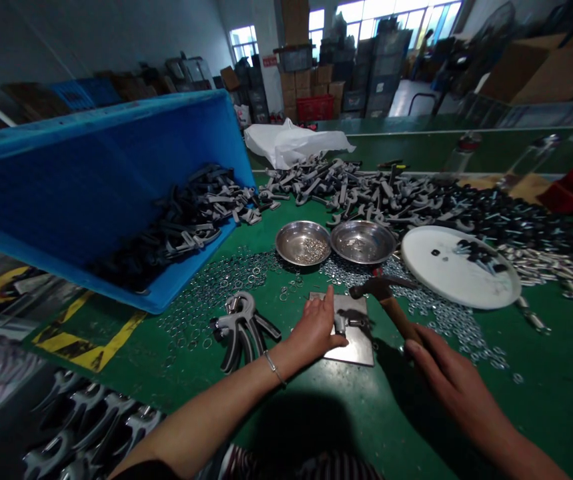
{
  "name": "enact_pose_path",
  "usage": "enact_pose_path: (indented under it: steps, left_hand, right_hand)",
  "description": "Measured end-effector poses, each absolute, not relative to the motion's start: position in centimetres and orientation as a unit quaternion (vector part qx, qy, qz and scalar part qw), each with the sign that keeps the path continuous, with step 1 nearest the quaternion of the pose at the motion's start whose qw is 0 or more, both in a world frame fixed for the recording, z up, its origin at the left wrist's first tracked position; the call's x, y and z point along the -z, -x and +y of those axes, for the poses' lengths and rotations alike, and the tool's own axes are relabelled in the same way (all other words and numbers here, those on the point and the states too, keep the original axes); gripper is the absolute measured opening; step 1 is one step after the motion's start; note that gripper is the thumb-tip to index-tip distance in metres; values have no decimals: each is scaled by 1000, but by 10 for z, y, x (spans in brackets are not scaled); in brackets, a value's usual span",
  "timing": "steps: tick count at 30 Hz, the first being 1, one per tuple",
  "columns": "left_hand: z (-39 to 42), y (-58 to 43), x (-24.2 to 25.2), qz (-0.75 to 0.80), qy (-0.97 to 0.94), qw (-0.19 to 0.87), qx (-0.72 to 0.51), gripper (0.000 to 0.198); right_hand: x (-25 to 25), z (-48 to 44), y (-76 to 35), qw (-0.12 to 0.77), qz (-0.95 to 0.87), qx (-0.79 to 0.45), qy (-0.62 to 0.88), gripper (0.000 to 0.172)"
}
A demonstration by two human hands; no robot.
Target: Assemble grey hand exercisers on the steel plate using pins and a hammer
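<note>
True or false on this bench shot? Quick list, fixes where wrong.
1. The right hand grips a wooden-handled hammer. True.
2. Two steel bowls sit side by side. True.
3. The blue plastic crate stands upright. False: it lies tilted, with dark parts spilling from it.
4. The left hand holds the hammer. False: it lies on a steel plate, beside a small metal part.
5. The bracelet is on the right wrist. False: it is on the left wrist.
6. Loose washers lie on the green table. True.

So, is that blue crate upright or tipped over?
Tipped: the blue plastic crate lies on its side, spilling dark hand-grip parts onto the green workbench.
</note>
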State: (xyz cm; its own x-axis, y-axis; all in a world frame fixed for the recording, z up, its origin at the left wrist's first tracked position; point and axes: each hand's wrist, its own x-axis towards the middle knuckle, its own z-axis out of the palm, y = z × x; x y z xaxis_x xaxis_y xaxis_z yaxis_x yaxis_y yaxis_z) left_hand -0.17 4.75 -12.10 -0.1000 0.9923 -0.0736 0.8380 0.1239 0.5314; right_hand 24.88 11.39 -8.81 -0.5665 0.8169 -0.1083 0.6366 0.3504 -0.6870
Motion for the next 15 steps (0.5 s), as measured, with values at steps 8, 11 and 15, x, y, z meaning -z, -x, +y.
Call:
enact_pose_path:
  steps: [8, 11, 15]
  left_hand:
    - [41, -1, 118, 726, -623, 235, -173, 126]
    - [52, 19, 96, 692, -647, 273, -166, 124]
    - [111, 78, 59, 678, -676, 169, -233, 67]
  right_hand:
    - [117, 132, -258, 24, -777, -452, 437, 54]
    - [134, 148, -271, 89, -824, -333, 450, 52]
    - [137, 150, -243, 204, -906, -173, 329, 42]
